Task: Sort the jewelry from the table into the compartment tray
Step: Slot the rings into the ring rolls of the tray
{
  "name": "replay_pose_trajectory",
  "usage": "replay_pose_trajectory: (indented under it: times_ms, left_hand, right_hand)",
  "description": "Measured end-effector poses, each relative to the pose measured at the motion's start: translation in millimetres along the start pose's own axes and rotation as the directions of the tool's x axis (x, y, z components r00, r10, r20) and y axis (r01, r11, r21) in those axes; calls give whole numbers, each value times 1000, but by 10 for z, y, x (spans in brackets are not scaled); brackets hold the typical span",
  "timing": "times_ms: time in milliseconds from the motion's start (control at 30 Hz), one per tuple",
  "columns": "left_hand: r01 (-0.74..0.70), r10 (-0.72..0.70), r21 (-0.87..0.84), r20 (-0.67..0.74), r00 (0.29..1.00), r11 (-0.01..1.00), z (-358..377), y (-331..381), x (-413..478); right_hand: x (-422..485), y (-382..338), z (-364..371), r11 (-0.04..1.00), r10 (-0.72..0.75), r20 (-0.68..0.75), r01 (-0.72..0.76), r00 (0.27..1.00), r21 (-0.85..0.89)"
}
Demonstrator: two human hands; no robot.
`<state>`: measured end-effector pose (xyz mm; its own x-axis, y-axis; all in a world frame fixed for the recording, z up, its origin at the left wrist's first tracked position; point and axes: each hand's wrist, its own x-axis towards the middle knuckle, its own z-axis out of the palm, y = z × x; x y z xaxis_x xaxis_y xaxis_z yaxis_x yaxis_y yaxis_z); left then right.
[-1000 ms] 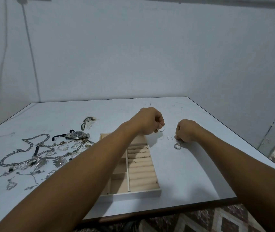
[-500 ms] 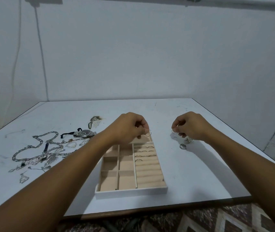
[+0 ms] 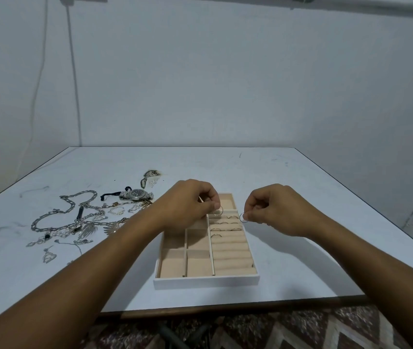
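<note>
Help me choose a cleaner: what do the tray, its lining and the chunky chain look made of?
The tray is probably white-painted wood or board, going by its flat matte outer wall. The lining looks like beige velvety fabric, in soft matte rolls. The chunky chain is silver-coloured metal with glinting links; the alloy cannot be told.

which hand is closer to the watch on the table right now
Left. The left hand is just right of the watch, over the far end of the tray; the right hand is past its right edge.

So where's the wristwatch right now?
In the head view the wristwatch lies on the table, left of the compartment tray, just beyond the pile of chains.
</note>
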<state>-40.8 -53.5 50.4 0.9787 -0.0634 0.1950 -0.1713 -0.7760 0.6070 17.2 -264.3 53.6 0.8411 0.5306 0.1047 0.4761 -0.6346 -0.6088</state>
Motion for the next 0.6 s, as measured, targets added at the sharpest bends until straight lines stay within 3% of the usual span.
replay_pose_trajectory:
  times_ms: [600]
  left_hand:
    - [-16,16,10,32,999,1000,138,-6,0]
  right_hand:
    - [-42,42,21,1000,15,-13,-15,1000,-22]
